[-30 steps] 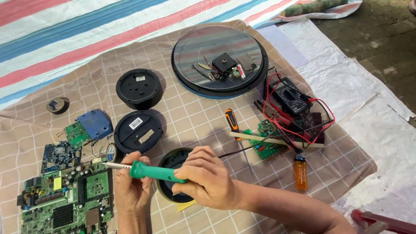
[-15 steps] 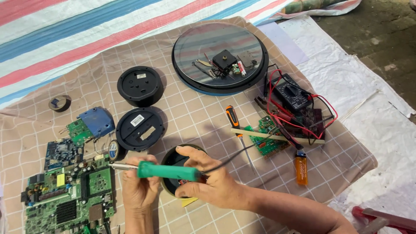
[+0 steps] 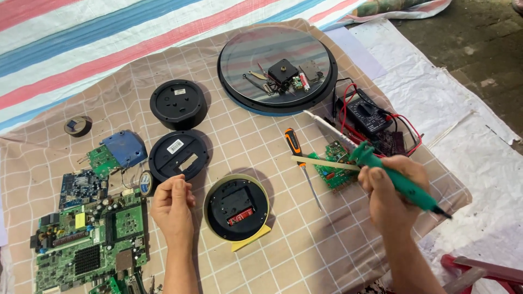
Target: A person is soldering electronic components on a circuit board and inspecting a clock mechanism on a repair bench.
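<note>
A single head-worn camera is looking steeply down, at close range, onto a checked cloth [image 3: 256, 141] spread on what is probably the ground. The person's left hand [image 3: 173, 209] and right hand [image 3: 392, 190] are entering from the bottom edge.

Glossy glass clock face [image 3: 272, 60] — matt checked cloth [image 3: 245, 130] — green plastic soldering-iron handle [image 3: 400, 182].

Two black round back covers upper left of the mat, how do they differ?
The upper black cover has no label and shows small holes around a raised centre. The lower black cover carries a white sticker and a rectangular cutout. The upper lies alone on the cloth; the lower sits close to the left hand and a blue-capped board. Both are round, black, similar in size and lie flat.
</note>
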